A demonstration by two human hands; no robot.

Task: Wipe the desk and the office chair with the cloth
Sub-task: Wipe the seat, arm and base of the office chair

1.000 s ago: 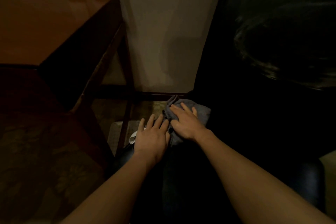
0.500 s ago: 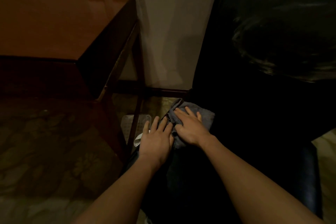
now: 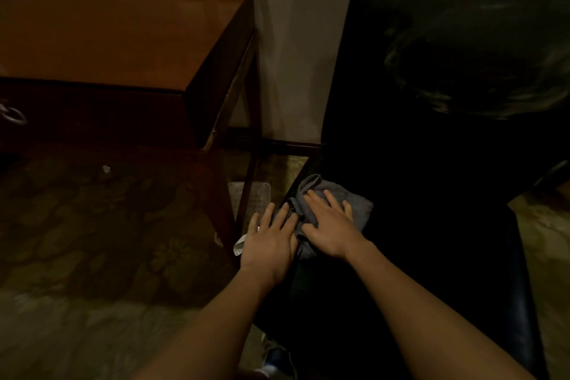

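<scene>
1. While the black office chair (image 3: 447, 256) fills the dim right side, the wooden desk (image 3: 123, 34) is seen to the chair's left, apart from it.
2. The left hand (image 3: 268, 245) is laid flat at the left edge of the chair's seat, fingers straight, fingertips touching the cloth.
3. The grey cloth (image 3: 357, 208) is bunched on the chair's seat, near that edge.
4. The right hand (image 3: 330, 227) is pressed flat on the cloth, fingers spread.

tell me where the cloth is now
Head view, lower centre: the cloth lies on the office chair, at its left edge, under the right hand, left hand beside it.
</scene>
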